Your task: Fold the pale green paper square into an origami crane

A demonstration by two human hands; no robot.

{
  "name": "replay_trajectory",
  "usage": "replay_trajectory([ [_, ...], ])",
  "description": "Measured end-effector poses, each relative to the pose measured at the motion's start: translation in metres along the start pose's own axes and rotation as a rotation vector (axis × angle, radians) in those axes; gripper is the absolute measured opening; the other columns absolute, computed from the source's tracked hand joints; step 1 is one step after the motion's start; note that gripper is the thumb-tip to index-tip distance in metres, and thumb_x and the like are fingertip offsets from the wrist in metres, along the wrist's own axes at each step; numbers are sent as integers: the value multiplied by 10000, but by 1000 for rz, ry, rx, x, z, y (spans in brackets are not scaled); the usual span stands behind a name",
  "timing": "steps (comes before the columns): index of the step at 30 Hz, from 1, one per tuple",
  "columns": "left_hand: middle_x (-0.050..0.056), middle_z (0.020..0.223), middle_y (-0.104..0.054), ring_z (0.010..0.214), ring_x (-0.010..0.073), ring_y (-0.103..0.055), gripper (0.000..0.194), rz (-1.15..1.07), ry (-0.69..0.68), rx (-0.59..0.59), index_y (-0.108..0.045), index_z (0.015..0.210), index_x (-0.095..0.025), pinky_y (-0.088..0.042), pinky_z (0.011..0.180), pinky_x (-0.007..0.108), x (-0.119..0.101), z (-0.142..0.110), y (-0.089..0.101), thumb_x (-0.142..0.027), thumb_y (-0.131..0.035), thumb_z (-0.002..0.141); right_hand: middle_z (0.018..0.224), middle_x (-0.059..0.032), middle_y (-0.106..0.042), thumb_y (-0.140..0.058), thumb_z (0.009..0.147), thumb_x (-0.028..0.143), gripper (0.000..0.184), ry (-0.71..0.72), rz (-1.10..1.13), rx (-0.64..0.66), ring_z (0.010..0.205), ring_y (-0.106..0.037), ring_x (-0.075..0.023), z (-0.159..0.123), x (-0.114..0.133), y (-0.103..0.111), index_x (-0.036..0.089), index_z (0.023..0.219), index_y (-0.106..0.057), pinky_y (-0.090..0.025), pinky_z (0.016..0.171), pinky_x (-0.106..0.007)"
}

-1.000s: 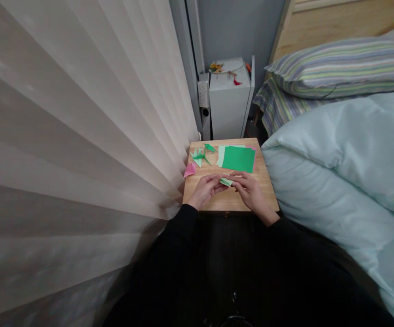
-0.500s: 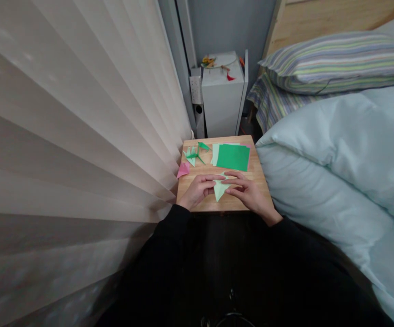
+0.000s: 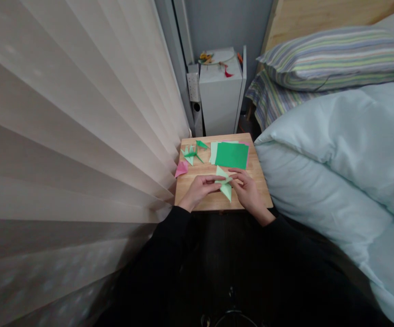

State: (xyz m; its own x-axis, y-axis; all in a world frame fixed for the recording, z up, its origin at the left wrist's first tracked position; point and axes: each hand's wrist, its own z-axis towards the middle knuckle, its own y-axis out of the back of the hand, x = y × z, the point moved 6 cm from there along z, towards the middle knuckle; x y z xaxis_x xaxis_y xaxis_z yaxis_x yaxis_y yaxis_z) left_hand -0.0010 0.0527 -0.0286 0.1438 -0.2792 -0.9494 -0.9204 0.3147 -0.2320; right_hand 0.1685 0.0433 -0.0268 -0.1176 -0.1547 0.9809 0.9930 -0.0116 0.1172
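A pale green folded origami paper [image 3: 226, 191] is held between my two hands over the front of a small wooden table [image 3: 201, 202]. One point of it stretches away from me and another toward me. My left hand [image 3: 200, 188] pinches its left side, fingers pointing right. At the right side, the fingers of my right hand [image 3: 246, 188] close on a narrow raised part near the middle. Behind my left hand lie green folded paper pieces [image 3: 190, 155] and a pink folded paper [image 3: 181, 169].
Flat sheets of paper [image 3: 231, 155], dark green on top, lie at the table's back right. A pleated curtain [image 3: 115, 136] borders the left, a light blue quilt [image 3: 319, 150] the right. Beyond the table stands a white cabinet [image 3: 220, 104] with small decorations on top.
The pale green paper has turned and spread, with one point now showing beyond my fingers. My right hand has shifted its fingers from lying over the paper to pinching its right side.
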Motion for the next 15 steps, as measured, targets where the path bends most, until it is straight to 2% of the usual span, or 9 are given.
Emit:
replay_trajectory([
  [3,87,893,-777,809,202,-684,319,86,-58,-23,-815,880,-138,-545,856,373,-2,3,-6,-319,-915,636,1206,-142,-692,-707,862,556,354,-73,49,-73,1166,-637,-300,0,-9,-1,210,784,-706,-580,852,-395],
  [7,72,834,-766,759,190,-661,274,117,-93,-68,-786,775,-137,-533,798,342,-2,5,-8,-378,-885,688,1150,-141,-731,-712,837,593,393,-144,114,-64,911,-704,-257,-2,-18,-8,201,821,-682,-584,710,-366],
  [12,45,812,-757,753,169,-680,322,116,-90,-72,-753,821,-135,-538,753,296,1,5,-6,-436,-836,742,821,-55,-743,-812,743,585,405,-133,136,-27,792,-693,-222,-4,-12,-11,204,787,-686,-575,736,-354],
  [15,30,801,-752,720,157,-693,340,98,-52,-79,-695,888,-146,-548,704,272,3,4,-6,-413,-841,737,813,-56,-743,-831,713,599,422,-158,109,-76,753,-678,-218,-5,-9,-7,199,783,-719,-560,685,-349],
])
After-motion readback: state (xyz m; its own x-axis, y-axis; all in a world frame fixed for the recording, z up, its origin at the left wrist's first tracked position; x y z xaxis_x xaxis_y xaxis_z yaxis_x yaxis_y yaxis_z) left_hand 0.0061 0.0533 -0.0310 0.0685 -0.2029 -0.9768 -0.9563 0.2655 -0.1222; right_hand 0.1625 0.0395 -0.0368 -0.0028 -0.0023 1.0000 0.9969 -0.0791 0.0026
